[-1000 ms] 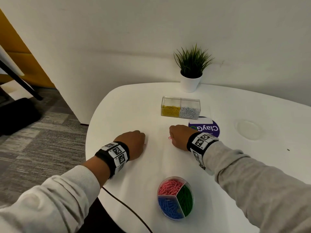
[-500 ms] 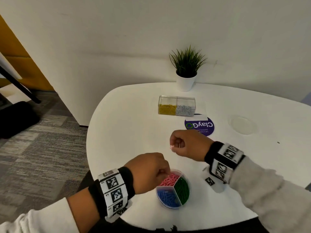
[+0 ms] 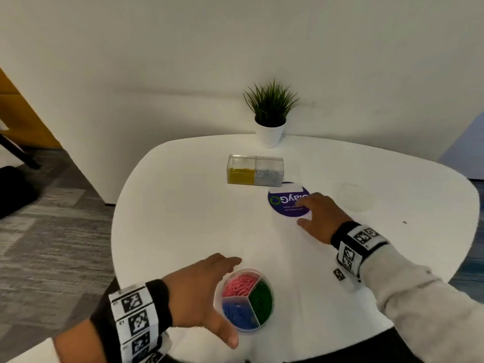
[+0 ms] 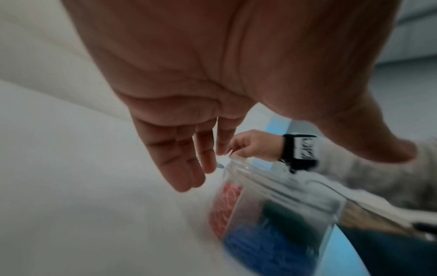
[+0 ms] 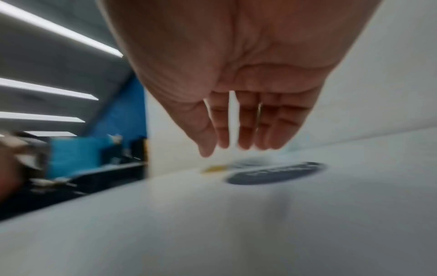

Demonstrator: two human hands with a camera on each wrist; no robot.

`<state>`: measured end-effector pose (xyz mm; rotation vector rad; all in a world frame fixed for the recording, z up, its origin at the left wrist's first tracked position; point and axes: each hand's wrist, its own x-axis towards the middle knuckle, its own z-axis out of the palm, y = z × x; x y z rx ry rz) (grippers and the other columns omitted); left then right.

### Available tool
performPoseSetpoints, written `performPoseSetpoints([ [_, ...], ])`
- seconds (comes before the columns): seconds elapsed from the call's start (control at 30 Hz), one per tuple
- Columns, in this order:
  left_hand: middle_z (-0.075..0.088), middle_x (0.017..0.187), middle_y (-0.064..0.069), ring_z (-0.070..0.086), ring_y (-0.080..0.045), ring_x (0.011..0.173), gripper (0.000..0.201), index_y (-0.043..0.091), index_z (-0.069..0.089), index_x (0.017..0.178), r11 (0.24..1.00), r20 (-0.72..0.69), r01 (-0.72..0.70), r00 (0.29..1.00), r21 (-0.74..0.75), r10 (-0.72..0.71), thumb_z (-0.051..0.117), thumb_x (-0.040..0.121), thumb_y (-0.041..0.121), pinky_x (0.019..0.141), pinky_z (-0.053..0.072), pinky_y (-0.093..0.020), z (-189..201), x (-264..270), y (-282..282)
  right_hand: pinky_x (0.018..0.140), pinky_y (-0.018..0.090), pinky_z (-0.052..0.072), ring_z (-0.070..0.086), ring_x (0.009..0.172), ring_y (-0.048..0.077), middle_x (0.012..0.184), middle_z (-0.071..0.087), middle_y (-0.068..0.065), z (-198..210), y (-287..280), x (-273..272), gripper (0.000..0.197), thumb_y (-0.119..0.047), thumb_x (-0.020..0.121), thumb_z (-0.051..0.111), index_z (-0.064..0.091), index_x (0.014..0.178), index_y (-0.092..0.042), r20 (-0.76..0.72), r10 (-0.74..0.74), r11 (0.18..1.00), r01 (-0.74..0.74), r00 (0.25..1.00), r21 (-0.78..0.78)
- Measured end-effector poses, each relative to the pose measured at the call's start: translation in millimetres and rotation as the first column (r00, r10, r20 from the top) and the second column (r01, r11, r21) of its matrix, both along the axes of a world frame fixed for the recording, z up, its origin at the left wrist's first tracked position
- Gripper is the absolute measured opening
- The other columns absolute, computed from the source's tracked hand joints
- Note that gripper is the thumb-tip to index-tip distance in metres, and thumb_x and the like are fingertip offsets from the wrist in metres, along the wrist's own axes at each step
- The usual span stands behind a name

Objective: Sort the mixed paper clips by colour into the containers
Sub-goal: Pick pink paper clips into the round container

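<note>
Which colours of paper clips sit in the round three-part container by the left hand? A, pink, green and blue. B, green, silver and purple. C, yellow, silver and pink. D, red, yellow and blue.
A: the round container beside the left hand holds pink clips, green clips and blue clips, one colour per wedge.
</note>
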<state>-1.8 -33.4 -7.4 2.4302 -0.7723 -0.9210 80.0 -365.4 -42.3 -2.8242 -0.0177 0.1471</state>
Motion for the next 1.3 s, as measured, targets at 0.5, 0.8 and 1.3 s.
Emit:
performPoseSetpoints([
  [0.5, 0.044, 0.135, 0.023, 0.052, -0.001, 0.114, 0.110, 0.047, 0.022, 0.140, 0.998, 0.044, -0.052, 0.998, 0.036, 0.050, 0.080, 0.049, 0.075, 0.099, 0.049, -0.029, -12.2, 2.1, -12.6, 0.101, 0.037, 0.044, 0.053, 0.115, 0.021, 0.120, 0.047, -0.001, 25.9, -22.0, -22.5, 0.081, -0.053, 0.061, 0.087, 0.042, 0.128, -0.047, -0.110, -0.087, 0.930, 0.121, 0.990, 0.347],
  [0.8, 0.051, 0.123, 0.017, 0.063, 0.000, 0.099, 0.123, 0.042, 0.020, 0.143, 0.981, -0.052, -0.188, 0.981, -0.049, 0.185, 0.093, 0.045, 0.051, 0.087, 0.056, -0.026, -21.8, 4.1, -6.6, 0.098, 0.020, 0.041, 0.045, 0.122, -0.006, 0.144, 0.028, -0.032, 23.1, 92.3, -125.1, 0.053, -0.053, 0.063, 0.083, 0.046, 0.099, -0.040, -0.021, 0.429, 0.865, -0.404, 0.903, 0.297],
  [1.3, 0.044, 0.145, -0.002, 0.055, -0.023, 0.116, 0.060, 0.036, 0.024, 0.154, 0.951, 0.075, -0.298, 0.950, -0.088, 0.304, 0.050, 0.101, 0.026, 0.080, 0.045, -0.020, -14.7, 34.7, -8.3, 0.110, 0.033, 0.039, 0.037, 0.141, 0.018, 0.164, 0.009, -0.010, 22.5, 119.7, -87.5, 0.085, -0.039, 0.087, 0.070, 0.016, 0.152, -0.032, -0.173, 0.387, 0.915, -0.356, 0.906, 0.188],
])
